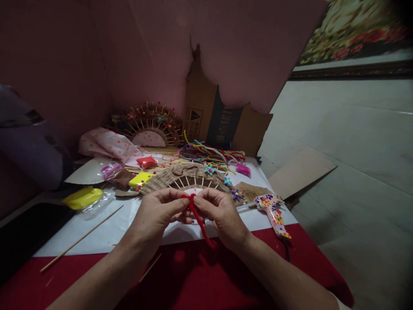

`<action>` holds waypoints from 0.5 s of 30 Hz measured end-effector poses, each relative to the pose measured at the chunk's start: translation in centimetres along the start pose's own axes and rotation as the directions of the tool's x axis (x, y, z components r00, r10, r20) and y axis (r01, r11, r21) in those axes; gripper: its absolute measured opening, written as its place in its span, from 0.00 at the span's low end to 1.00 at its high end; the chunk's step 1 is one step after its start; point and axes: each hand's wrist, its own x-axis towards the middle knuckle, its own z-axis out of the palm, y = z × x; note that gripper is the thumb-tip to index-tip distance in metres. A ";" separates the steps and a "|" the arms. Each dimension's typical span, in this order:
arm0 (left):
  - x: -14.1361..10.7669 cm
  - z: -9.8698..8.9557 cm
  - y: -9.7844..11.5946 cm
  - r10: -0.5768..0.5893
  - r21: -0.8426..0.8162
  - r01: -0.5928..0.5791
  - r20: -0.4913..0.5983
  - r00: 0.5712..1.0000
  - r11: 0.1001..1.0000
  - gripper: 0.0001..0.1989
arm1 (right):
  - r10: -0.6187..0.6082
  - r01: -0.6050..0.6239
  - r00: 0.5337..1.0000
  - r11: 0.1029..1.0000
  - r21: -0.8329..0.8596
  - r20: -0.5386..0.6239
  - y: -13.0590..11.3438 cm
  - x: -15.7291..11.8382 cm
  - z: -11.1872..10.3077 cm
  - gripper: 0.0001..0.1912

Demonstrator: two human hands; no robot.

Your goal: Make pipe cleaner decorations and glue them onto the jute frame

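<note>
Between the fingertips of both hands is a red pipe cleaner (200, 221), bunched at the top with a loose tail hanging down. My left hand (166, 206) pinches it from the left, and my right hand (222, 215) pinches it from the right. Just behind the hands lies a woven half-round fan (161, 178) with thin sticks radiating from a pale centre. Blue and purple flowers, among them a teal flower (210, 169), sit along its right side. The hands hide part of the fan's lower middle.
A flower-patterned glue gun (272, 211) lies at right. Behind are a second decorated fan (150, 137), loose pipe cleaners (222, 153) and torn cardboard (206, 107). Yellow clay (82, 198) and a wooden stick (82, 238) lie left, near a black flat object (35, 234).
</note>
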 end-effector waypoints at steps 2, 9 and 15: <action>0.0 -0.1 0.0 0.007 0.016 -0.007 0.012 1.000 1.000 0.07 | -0.002 0.002 1.000 1.000 0.009 -0.004 0.0 0.0 0.0 0.13; 0.1 -0.1 -0.1 -0.017 -0.005 0.017 0.004 1.000 1.000 0.06 | 0.006 -0.006 1.000 1.000 -0.002 -0.020 -0.1 0.0 0.1 0.14; 0.1 0.2 0.1 -0.030 -0.029 0.030 -0.013 0.999 0.999 0.07 | 0.023 -0.023 0.999 1.000 -0.015 0.027 -0.1 0.1 0.1 0.11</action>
